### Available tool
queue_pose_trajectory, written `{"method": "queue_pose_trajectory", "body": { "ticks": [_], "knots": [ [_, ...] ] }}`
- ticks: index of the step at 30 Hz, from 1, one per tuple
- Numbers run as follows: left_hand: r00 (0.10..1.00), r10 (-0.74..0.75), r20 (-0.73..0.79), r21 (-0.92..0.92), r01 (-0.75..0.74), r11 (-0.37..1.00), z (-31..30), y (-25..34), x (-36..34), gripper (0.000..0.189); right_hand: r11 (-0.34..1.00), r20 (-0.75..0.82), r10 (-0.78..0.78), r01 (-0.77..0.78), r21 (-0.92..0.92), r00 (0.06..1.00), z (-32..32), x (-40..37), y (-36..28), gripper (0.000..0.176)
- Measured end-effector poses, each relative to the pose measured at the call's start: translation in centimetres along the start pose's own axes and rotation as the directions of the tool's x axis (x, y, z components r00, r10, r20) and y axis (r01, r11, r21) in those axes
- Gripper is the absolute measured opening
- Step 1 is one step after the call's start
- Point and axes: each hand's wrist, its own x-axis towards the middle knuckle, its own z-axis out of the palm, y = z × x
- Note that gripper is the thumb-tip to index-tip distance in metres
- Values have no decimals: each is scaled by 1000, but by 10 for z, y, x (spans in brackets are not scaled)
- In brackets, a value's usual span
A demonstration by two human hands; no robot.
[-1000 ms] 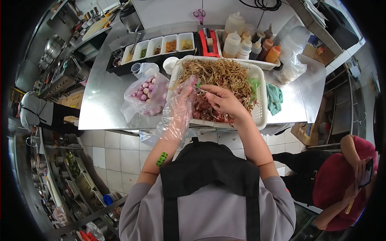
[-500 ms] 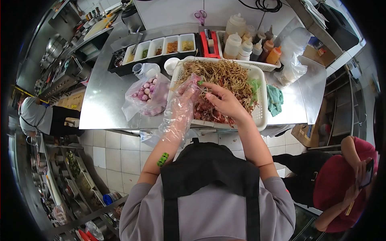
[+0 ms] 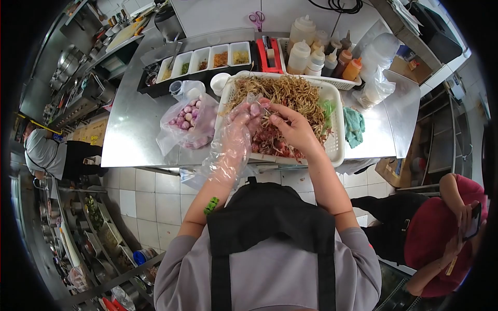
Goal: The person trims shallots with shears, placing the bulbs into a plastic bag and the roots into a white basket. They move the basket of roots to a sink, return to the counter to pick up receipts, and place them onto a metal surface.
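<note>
My left hand (image 3: pixel 243 122), in a loose clear plastic glove, is closed on a pinkish shallot (image 3: pixel 254 109) above the tray. My bare right hand (image 3: pixel 293 128) meets it from the right, its fingertips pinched together at the shallot's side. Whatever lies between those fingertips is too small to make out. Below both hands is a white perforated tray (image 3: pixel 337 145) heaped with dried stalks (image 3: pixel 290 93) and reddish shallot skins (image 3: pixel 275 140). To the left, an open clear plastic bag (image 3: pixel 168 137) holds several peeled shallots (image 3: pixel 188 115).
Behind the tray stand a row of white condiment tubs (image 3: pixel 220 56), a red holder (image 3: pixel 268 57) and squeeze bottles (image 3: pixel 299 57). A green cloth (image 3: pixel 355 127) lies at right. One person (image 3: pixel 441 233) with a phone is at right; another person (image 3: pixel 49 153) is at far left.
My fingers have shifted around the shallot, which now shows more plainly in the gloved hand. A small green patch seen earlier at the fingertips is out of sight.
</note>
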Motion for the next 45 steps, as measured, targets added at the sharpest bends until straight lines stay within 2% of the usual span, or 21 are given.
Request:
{"method": "queue_pose_trajectory", "body": {
  "ticks": [2,5,9,11,12,14,18,20,24,26,27,30,31,36,38,39,41,42,43,44,45],
  "knots": [
    [980,29,199,-267,26,963,-15,-10,8,32,1000,-9,3,-3,26,1000,0,1,1,31],
    [986,39,161,-160,-13,987,-7,-6,5,37,1000,35,12,-13,25,999,0,-1,-3,30],
    [996,-19,90,-150,33,988,-21,-19,11,43,998,82,-44,41,38,996,0,0,-2,30],
    [988,-19,154,-209,51,977,-16,-14,10,44,984,127,113,-128,120,985,-2,-1,-10,30],
    [988,-17,153,-209,50,977,-19,-16,13,44,984,129,112,-128,120,985,-2,0,-9,30],
    [995,-52,90,-397,84,914,-25,-23,20,43,987,144,75,-94,129,987,-2,1,-5,30],
    [992,-21,126,-450,76,890,-21,-17,16,38,994,146,63,-76,84,987,-3,0,-5,31],
    [994,-70,88,-514,105,851,-21,-17,17,34,984,151,91,-112,139,984,-5,-4,-12,31],
    [996,-59,59,-512,81,855,-24,-10,17,30,973,132,86,-112,202,988,-9,-4,-12,33],
    [989,-42,141,-486,106,868,-24,-10,16,31,994,133,43,-56,92,990,-10,-1,-10,36],
    [989,-46,143,-485,111,867,-19,-9,14,31,984,207,124,-147,97,970,-10,-1,-20,39],
    [987,-80,141,-421,133,897,-6,-5,10,31,966,247,198,-231,114,949,-6,2,-24,40],
    [989,-79,125,-427,126,896,-7,-8,11,32,981,222,93,-127,144,971,-3,3,-16,39],
    [995,-60,77,-431,88,898,-11,-14,15,32,991,193,81,-99,86,978,0,3,-17,40],
    [985,-22,171,-455,99,885,-16,-18,17,32,989,192,99,-118,88,976,-1,3,-18,39],
    [985,-23,170,-455,99,885,-16,-19,18,32,986,191,111,-132,101,975,-1,4,-18,39],
    [963,-7,271,-549,161,820,-16,-21,20,32,982,188,124,-147,115,974,-2,5,-16,38],
    [962,-10,272,-548,163,820,-13,-19,19,32,988,181,82,-104,117,980,-2,6,-11,37],
    [977,-38,211,-495,140,858,-9,-16,18,28,991,174,39,-60,119,984,-3,7,-9,37],
    [987,-61,147,-438,120,891,-5,-13,18,24,991,172,38,-59,119,984,-5,6,-9,37],
    [987,-61,149,-437,121,891,-4,-13,18,24,981,189,64,-96,166,980,-7,6,-10,36]
  ]
}}
